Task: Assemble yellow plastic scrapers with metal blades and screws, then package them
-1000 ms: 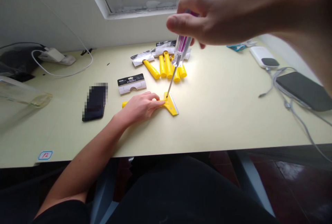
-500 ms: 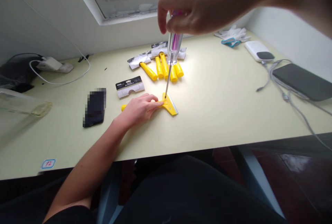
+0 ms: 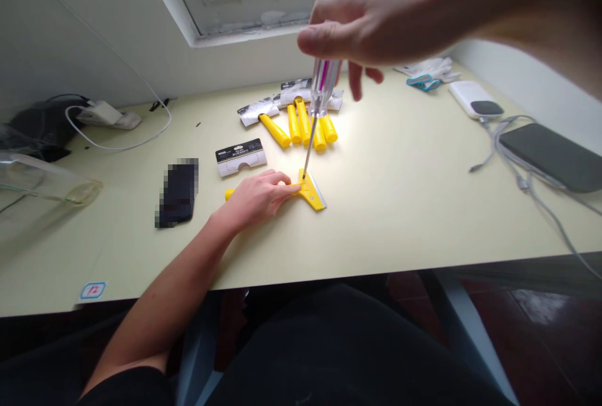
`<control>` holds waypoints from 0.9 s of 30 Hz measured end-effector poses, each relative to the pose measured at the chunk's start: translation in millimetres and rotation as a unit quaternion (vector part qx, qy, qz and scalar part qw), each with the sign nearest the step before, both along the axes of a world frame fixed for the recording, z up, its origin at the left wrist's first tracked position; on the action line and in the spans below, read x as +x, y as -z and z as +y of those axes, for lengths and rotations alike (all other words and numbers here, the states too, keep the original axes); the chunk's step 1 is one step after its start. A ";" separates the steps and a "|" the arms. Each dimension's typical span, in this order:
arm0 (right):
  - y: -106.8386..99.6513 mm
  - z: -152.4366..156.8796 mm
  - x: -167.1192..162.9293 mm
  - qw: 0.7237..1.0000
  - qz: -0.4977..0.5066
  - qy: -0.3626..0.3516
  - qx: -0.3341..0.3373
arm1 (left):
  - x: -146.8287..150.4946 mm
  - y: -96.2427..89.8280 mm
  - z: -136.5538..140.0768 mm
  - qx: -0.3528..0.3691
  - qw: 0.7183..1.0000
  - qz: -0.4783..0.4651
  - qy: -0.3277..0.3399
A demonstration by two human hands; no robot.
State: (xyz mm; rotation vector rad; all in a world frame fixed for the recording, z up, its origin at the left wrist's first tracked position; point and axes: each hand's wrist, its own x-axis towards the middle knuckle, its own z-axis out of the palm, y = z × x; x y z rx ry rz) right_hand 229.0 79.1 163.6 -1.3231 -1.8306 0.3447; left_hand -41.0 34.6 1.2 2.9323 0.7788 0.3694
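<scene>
My left hand (image 3: 261,197) is closed on the handle of a yellow scraper (image 3: 312,194), pressing it flat on the table. The scraper's wide head with its metal blade edge points right. My right hand (image 3: 362,20) grips the top of a screwdriver (image 3: 324,86) with a clear and purple handle. The screwdriver stands nearly upright, its tip on a screw at the upper part of the scraper's head. Thumb and forefinger pinch the handle, while other fingers hang loose behind it.
Several yellow handles (image 3: 301,123) with packaging cards lie beyond the scraper. A card sleeve (image 3: 241,157) and a dark phone (image 3: 179,192) are to the left, near a clear container (image 3: 51,181). White gloves (image 3: 433,72), a white power bank (image 3: 475,99), cables and a dark slab (image 3: 555,155) lie right.
My right hand's fingers have shifted around the screwdriver handle, some now extended away from it. The tip and scraper stay together. The view has moved slightly.
</scene>
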 end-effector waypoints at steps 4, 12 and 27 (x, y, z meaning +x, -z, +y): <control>-25.5 -4.4 0.2 0.985 -0.155 -0.068 0.010 | -0.1 1.0 0.5 0.000 1.000 -0.001 -0.002; -43.7 -6.3 -17.2 0.841 -0.539 0.046 -0.003 | -0.2 2.3 0.9 0.007 1.000 -0.010 -0.001; -42.9 -13.4 -8.4 0.899 -0.426 -0.083 -0.052 | -1.1 3.8 1.5 0.008 1.000 -0.011 0.006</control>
